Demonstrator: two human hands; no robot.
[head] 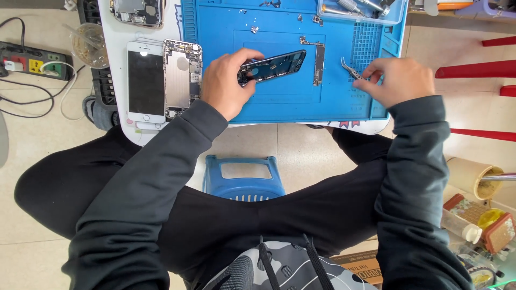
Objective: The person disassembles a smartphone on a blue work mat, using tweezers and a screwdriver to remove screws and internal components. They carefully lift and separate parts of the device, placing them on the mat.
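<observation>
Blue mat (279, 102) under me, my left hand (226, 86) grips the phone frame (273, 66) while my right hand (400, 80) pinches tweezers (350, 70), ready to pick a part out carefully.

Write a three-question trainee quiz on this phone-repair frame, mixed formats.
1. True or false: the left hand holds the dark phone frame tilted above the blue mat.
2. What does the right hand pinch? A) tweezers B) screwdriver C) cable
3. Fill in: the white phone lies screen-up beside an opened silver ____.

Key: 1 true; 2 A; 3 phone housing.
</observation>
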